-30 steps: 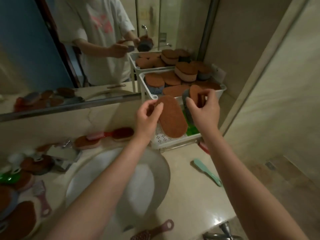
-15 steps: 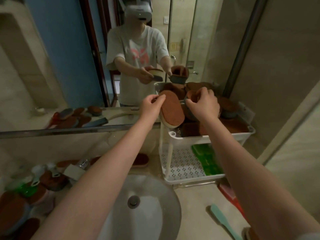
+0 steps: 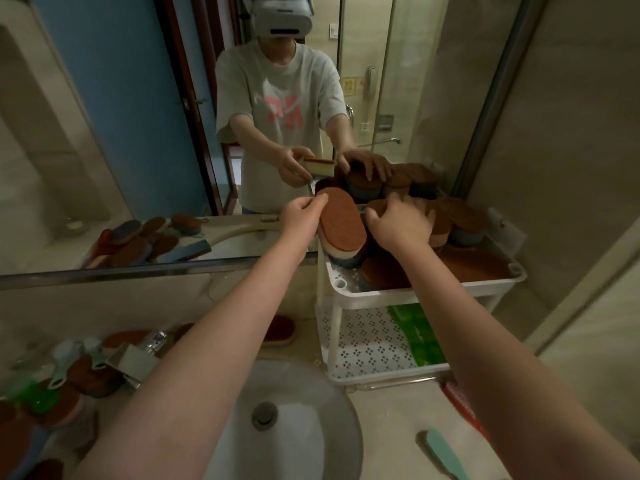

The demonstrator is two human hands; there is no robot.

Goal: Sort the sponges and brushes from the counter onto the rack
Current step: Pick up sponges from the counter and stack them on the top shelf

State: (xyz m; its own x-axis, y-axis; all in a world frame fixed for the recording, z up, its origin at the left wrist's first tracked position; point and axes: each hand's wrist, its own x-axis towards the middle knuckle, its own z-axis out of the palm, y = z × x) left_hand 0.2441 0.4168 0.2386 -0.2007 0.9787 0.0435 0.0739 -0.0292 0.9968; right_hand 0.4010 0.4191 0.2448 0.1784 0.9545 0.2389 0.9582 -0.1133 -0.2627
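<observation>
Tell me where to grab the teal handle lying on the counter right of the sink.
Pinch the teal handle across its narrow sides, coming from above: it lies flat on the counter, slim, with bare surface either side. Its other end is cropped.

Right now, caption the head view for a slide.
Left hand holds an oval brown sponge over the white rack; right hand grips another sponge on its top tier.
</observation>
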